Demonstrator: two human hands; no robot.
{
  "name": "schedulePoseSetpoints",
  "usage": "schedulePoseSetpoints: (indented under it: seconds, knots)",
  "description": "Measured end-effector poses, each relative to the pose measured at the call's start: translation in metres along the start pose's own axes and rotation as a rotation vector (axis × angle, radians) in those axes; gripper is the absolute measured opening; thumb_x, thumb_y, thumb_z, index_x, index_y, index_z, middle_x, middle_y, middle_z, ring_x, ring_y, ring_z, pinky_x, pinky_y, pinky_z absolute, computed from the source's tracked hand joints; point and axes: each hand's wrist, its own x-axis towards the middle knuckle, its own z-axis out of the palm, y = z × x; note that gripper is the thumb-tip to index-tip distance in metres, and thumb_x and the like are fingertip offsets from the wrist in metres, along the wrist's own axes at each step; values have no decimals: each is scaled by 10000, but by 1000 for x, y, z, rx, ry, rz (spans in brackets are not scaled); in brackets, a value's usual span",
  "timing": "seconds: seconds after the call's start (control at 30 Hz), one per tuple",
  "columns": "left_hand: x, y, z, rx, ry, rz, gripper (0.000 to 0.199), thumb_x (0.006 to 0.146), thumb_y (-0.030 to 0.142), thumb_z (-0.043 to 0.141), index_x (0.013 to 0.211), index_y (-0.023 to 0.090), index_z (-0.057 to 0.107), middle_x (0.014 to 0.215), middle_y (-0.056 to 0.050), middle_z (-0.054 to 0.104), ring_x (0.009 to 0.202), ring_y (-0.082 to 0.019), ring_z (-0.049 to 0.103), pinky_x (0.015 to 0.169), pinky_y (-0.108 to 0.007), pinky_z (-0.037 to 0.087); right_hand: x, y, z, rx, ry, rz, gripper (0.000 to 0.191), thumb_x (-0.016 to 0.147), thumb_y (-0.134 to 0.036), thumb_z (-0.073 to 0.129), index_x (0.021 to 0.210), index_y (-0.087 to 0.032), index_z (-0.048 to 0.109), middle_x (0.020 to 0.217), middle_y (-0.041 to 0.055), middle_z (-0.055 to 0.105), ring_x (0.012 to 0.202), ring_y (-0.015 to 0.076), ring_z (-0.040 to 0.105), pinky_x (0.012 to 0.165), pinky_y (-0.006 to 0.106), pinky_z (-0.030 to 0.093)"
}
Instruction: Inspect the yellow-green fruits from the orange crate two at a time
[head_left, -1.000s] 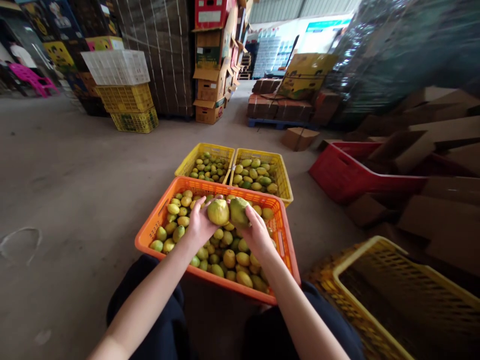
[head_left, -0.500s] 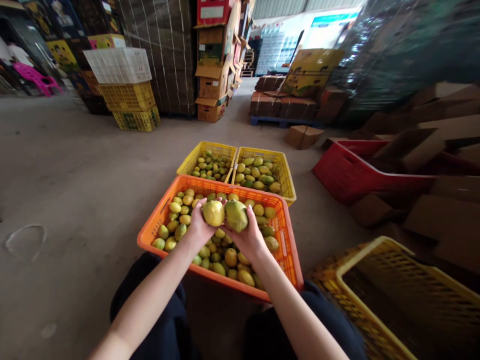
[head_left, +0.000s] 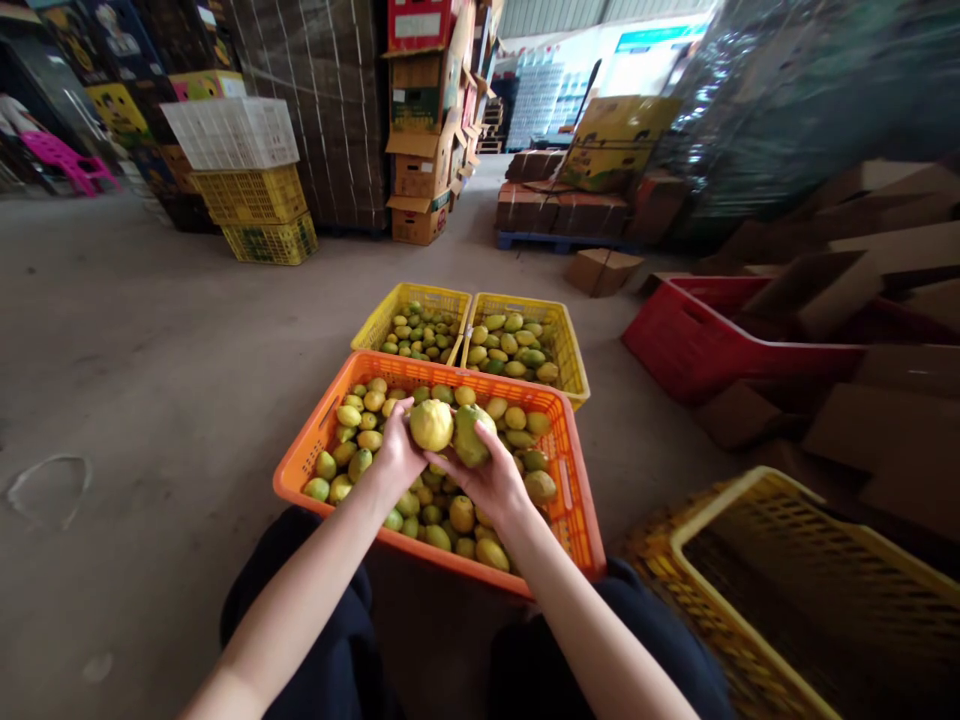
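Both of your hands are occupied above the orange crate [head_left: 450,564]: the left hand [head_left: 399,452] grasps a yellow fruit [head_left: 431,426], and the right hand [head_left: 501,488] grasps a green fruit [head_left: 469,440]. These two are side by side over the crate's middle; I cannot tell if they touch. Beneath them, many loose fruits [head_left: 461,514] lie inside the crate, and two yellow crates [head_left: 580,357] stand just beyond it. If your fingers loosen, a rounded fruit could slip, fall on the others and bruise. Pressing too strongly, or knocking both together, might damage the peel.
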Motion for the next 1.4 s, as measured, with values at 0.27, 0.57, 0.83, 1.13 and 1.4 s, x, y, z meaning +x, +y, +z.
schedulePoseSetpoints:
  seconds: [0.27, 0.57, 0.83, 1.13, 1.4]
  knots:
    - [-12, -2, 5, 115, -191, 50, 292, 779, 407, 590, 910, 149, 625, 918, -66, 692, 986, -216, 627, 885, -316, 492, 5, -8, 1, -92, 121, -80, 320, 643, -310, 759, 925, -260, 614, 1004, -7, 683, 909, 226, 655, 670, 372, 607]
    - [-17, -3, -7, 548, -243, 120, 357, 686, 398, 733, 955, 188, 628, 972, -49, 662, 1007, -224, 604, 903, -370, 487, 0, -17, 3, -493, 129, -348, 480, 563, -313, 817, 973, -249, 577, 828, -30, 640, 666, 157, 609, 596, 310, 558]
    - [-7, 6, -15, 860, -197, 686, 569, 579, 295, 808, 1056, 226, 507, 1062, -34, 583, 984, -194, 575, 888, -352, 492, -1, -36, -2, -991, 69, -658, 565, 528, -314, 834, 1022, -243, 570, 981, 1, 621, 903, 205, 588, 846, 360, 483]
    - [-27, 9, -4, 892, -292, 896, 446, 680, 224, 733, 1097, 253, 578, 1210, -62, 548, 1186, -230, 478, 1004, -317, 379, -3, -44, -3, -1076, 23, -879, 518, 539, -213, 831, 1020, -293, 655, 1056, 17, 599, 1056, 244, 525, 1008, 414, 378]
    - [-24, 7, 0, 843, -269, 861, 540, 578, 139, 781, 1069, 235, 580, 1155, -60, 592, 1118, -215, 526, 999, -301, 363, -6, -40, 3, -835, -30, -797, 623, 519, -146, 829, 1055, -304, 553, 1123, 10, 600, 1088, 225, 536, 975, 374, 429]
